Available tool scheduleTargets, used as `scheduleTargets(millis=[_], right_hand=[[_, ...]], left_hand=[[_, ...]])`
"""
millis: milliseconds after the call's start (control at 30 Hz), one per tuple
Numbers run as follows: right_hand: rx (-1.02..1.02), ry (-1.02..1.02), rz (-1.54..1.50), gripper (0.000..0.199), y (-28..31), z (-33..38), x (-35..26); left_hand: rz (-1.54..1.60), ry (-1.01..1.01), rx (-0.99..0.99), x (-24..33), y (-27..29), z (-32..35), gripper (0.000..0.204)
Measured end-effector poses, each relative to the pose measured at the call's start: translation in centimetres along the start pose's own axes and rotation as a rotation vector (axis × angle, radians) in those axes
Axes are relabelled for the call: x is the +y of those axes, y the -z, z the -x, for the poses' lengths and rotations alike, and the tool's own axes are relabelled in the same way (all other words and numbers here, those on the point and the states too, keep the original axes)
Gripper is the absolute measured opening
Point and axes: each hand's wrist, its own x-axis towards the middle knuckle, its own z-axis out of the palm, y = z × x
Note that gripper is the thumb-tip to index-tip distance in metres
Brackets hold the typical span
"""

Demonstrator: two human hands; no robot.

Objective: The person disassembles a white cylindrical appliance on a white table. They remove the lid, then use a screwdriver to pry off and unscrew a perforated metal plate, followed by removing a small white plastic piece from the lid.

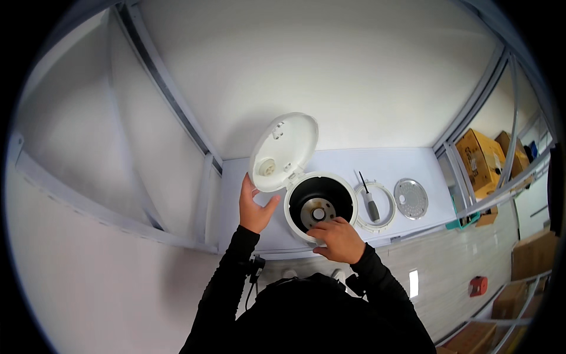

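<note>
A white rice cooker [291, 219] stands on the white table, tipped to neither side. Its round lid [289, 141] is swung up to the back left, inner side showing. Inside the black cavity lies a round metal heating plate [311, 221] with brownish stains and a central button. No inner pot sits in it. At the lid's lower left edge my left hand [254, 212] touches the rim, its thumb spread away from the fingers. My right hand [340, 241] grips the cooker's front right rim, fingers over the edge and thumb outside.
Right of the cooker lies a white ring [391, 219], with a grey-handled screwdriver [372, 206] across it. Beyond it is a perforated round metal plate [411, 199]. Metal frame posts [171, 94] flank the table [354, 154]. Cardboard boxes [479, 162] and a red stool [478, 287] stand to the right.
</note>
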Motion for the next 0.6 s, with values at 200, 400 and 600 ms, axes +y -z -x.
scheduleTargets(millis=[200,400,600], right_hand=[[0.047,-0.118,0.073,0.044,0.1,1.1,-0.5],[0.146,-0.233,0.1,0.035,1.3,2.4,1.4],[0.247,-0.166,0.011,0.033,1.4,2.6,5.3]], left_hand=[[0.084,-0.26,0.105,1.3,-0.5,-2.0,0.092],[0.159,-0.224,0.034,3.4,-0.3,-1.3,0.08],[-0.014,-0.284,0.1,4.6,-0.6,1.2,0.075]])
